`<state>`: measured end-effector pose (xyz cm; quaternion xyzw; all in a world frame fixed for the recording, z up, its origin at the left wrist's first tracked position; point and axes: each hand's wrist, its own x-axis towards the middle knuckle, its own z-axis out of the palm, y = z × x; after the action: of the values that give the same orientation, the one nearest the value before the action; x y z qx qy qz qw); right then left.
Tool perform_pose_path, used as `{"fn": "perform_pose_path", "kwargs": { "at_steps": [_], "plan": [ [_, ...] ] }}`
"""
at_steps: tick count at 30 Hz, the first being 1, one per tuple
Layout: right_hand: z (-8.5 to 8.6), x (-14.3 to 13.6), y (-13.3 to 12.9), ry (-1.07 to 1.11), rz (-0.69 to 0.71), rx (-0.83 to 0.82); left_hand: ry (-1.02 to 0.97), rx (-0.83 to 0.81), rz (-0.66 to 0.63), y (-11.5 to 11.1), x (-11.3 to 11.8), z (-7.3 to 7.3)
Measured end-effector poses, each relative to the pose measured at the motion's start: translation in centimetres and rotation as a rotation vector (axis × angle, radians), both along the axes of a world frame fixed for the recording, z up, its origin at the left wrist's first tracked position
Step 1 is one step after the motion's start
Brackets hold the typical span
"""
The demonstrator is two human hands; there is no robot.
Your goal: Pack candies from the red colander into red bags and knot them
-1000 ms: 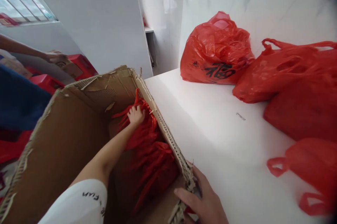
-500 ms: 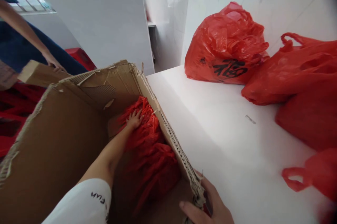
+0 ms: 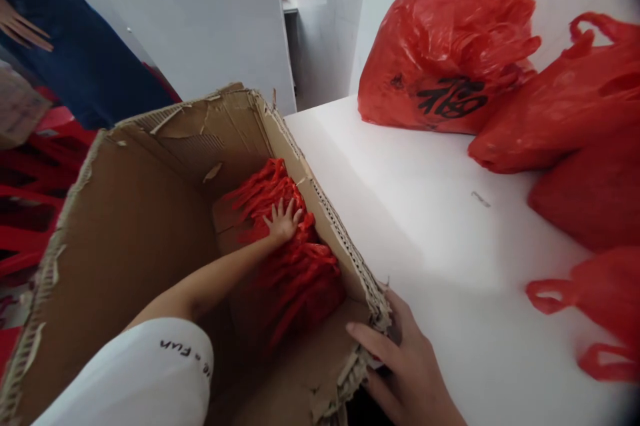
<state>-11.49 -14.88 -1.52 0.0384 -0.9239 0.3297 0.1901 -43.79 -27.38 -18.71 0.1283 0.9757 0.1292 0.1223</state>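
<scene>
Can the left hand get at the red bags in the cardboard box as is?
Likely yes: the cardboard box is open on top, and the left hand, fingers spread, is right at the red bags, with no flap between.

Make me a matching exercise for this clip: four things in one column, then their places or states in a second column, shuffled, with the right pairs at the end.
Things:
1. left hand
2. bag with the black character
3. right hand
4. cardboard box

Places or states:
A. gripping a ragged edge
B. brown, open at the top, with torn edges
C. spread over the red bags inside a container
D. sitting on the white table

Pairs: 1-C, 2-D, 3-A, 4-B
</scene>
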Motion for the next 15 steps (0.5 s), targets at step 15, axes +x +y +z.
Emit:
{"fn": "perform_pose_path", "kwargs": {
  "at_steps": [15],
  "plan": [
    [-0.7,0.3,0.0,0.026,-0.019,-0.005,0.082,0.057,-0.312,0.6,11.0,-1.1]
  ]
}}
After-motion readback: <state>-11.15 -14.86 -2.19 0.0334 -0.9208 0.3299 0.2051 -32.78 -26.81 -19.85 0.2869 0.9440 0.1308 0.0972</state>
